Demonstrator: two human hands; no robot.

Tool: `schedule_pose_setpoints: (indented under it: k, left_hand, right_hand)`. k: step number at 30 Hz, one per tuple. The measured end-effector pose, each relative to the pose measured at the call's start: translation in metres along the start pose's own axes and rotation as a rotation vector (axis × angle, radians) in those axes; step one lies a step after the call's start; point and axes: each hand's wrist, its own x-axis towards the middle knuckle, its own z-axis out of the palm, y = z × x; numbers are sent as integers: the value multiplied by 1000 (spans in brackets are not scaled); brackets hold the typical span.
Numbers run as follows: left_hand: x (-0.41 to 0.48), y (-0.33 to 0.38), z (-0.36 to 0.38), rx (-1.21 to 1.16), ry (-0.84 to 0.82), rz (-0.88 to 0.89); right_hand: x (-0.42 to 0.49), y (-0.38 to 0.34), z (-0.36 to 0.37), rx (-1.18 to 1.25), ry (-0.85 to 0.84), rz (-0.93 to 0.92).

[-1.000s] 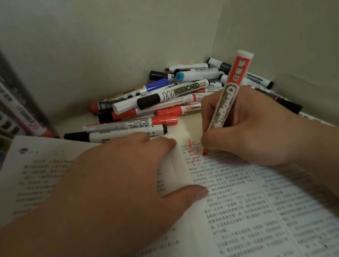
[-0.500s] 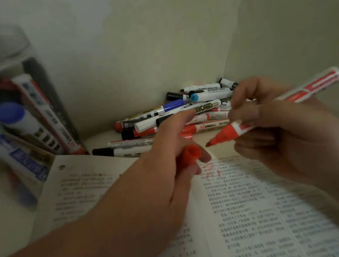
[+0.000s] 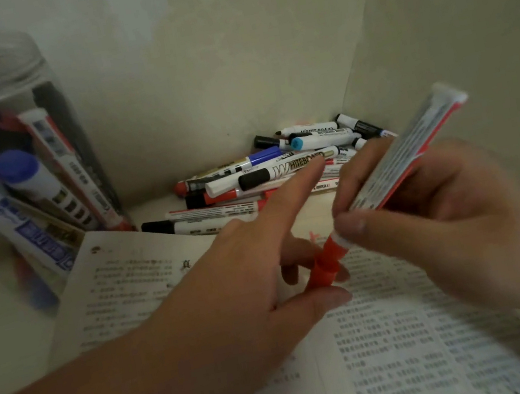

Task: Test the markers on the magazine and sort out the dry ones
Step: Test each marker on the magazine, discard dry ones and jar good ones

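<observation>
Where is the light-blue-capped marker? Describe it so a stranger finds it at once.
Look behind the open printed magazine, into the corner of the pale walls, where a loose heap of whiteboard markers lies. Near the heap's back edge lies a white-barrelled marker with a light blue cap. Neighbouring caps are black, dark blue or red; only this one is pale blue.

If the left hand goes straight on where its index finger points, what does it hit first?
Probably the black-capped WHITEBOARD marker on top of the marker pile; the index fingertip of the left hand overlaps it in this view. Depth is unclear, so it might pass above.
</observation>
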Motion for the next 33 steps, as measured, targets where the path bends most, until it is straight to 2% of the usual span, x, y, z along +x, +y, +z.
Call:
schedule_pose_setpoints:
  k: [2, 5, 8, 14, 22, 26, 29, 31, 33]
  left_hand:
    - [0, -2, 1, -16, -5, 3]
    - [0, -8, 5, 9, -19, -8]
    - [2, -12, 7, -47, 19, -1]
    - [3, -16, 8, -47, 60, -10]
    - [-2, -16, 4, -91, 213, 16]
    - [-3, -13, 4, -129, 214, 0]
    - [-2, -16, 5, -127, 241, 10]
    - [-2, -16, 5, -138, 243, -7]
    - [-1, -16, 5, -133, 218, -22]
  right_hand:
    - [-1, 1, 1, -137, -50, 59]
    - [0, 3, 1, -158, -92, 124]
    - [1, 4, 2, -155, -96, 121]
    - [1, 10, 5, -332, -123, 51]
    - [5, 20, 19, -199, -96, 108]
    - [1, 21, 21, -263, -43, 66]
    - [2, 25, 24, -343, 94, -32]
    - [4, 26, 25, -205, 243, -94]
    - [3, 26, 25, -129, 318, -161]
